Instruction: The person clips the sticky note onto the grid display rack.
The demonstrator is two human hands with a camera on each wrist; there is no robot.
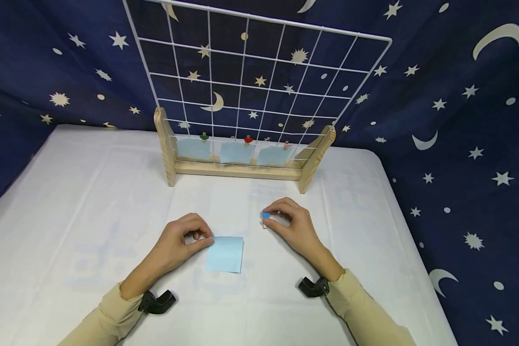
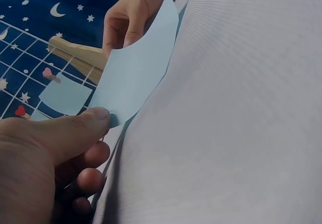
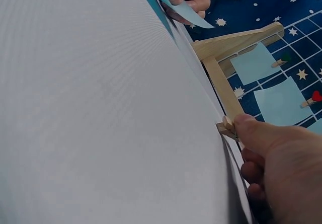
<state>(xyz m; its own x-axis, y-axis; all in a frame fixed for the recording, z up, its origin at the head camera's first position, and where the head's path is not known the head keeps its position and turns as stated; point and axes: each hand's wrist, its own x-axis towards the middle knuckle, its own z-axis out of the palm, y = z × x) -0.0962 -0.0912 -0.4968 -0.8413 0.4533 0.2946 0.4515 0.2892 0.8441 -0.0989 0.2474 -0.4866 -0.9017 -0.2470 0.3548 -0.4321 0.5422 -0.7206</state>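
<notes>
My left hand (image 1: 179, 242) pinches the upper left corner of a light blue paper square (image 1: 226, 255) between thumb and fingers. In the left wrist view the paper (image 2: 136, 75) curves away from the thumb. To the right of it, my right hand (image 1: 296, 228) grips a small wooden clothespin (image 3: 229, 127) by thumb and fingertips. A blue decoration (image 1: 265, 215) on that clothespin shows in the head view. The clothespin is a short way right of the paper, close over the white tabletop.
Behind the hands stands a white wire grid rack on a wooden base (image 1: 238, 170). Three blue paper squares hang low on it, held by clothespins with green (image 1: 204, 136), red (image 1: 248, 140) and pink (image 1: 287, 144) decorations. A dark starry curtain (image 1: 450, 144) borders the white table (image 1: 91, 192).
</notes>
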